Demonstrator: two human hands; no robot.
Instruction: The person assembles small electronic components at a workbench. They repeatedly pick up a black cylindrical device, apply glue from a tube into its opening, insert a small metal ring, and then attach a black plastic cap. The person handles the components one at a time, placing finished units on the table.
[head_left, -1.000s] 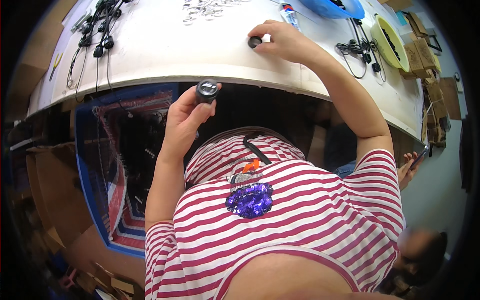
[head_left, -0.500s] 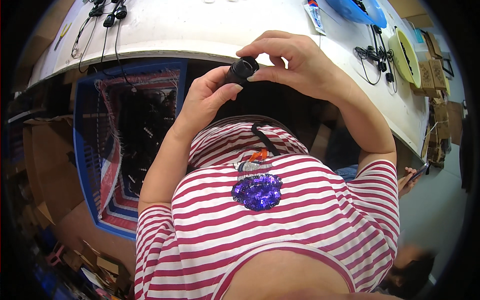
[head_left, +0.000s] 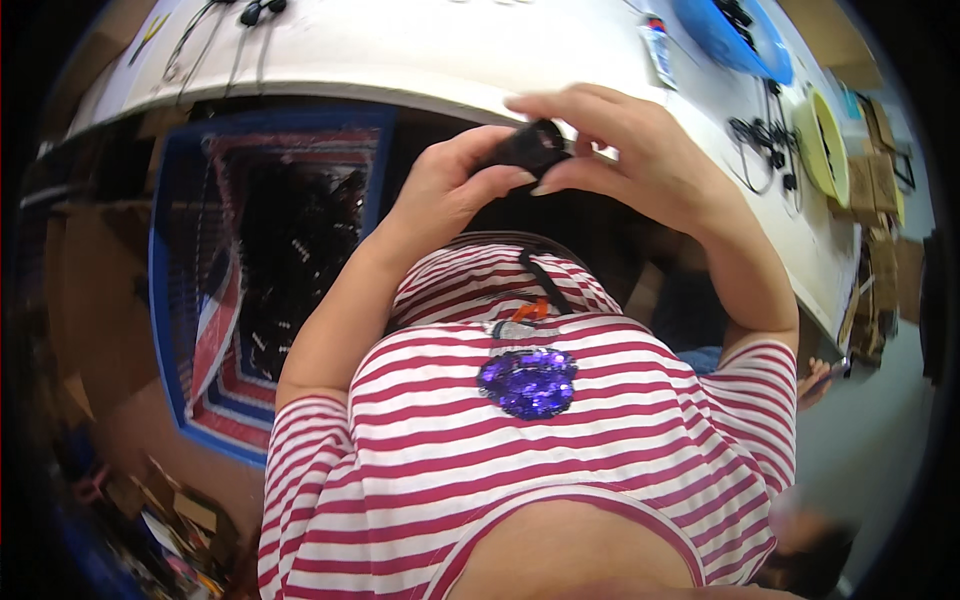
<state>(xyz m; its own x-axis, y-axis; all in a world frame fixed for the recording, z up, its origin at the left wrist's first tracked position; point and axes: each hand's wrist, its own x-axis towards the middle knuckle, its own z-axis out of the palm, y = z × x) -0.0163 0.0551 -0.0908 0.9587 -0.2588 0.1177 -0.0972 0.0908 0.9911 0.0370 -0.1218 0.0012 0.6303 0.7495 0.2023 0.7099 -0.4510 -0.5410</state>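
Observation:
A short black cylindrical part (head_left: 537,147), slightly blurred, is held up just off the front edge of the white table. My left hand (head_left: 450,182) is closed round its left end, the thumb lying along the near side. At the other end my right hand (head_left: 635,150) pinches it, thumb below and fingers curled over, with the index finger reaching above it. The fingers hide part of both ends.
A blue crate (head_left: 168,300) holding many black parts stands at the left below the white table (head_left: 400,50). On the table lie a tube (head_left: 658,52), black cables (head_left: 765,140), a blue basin (head_left: 735,45) and a yellow basin (head_left: 825,150). Another person's hand (head_left: 815,383) shows at far right.
The black part and both hands have shifted right and slightly down in view. The part's open round end, which faced up before, has turned away. The surroundings have shifted too.

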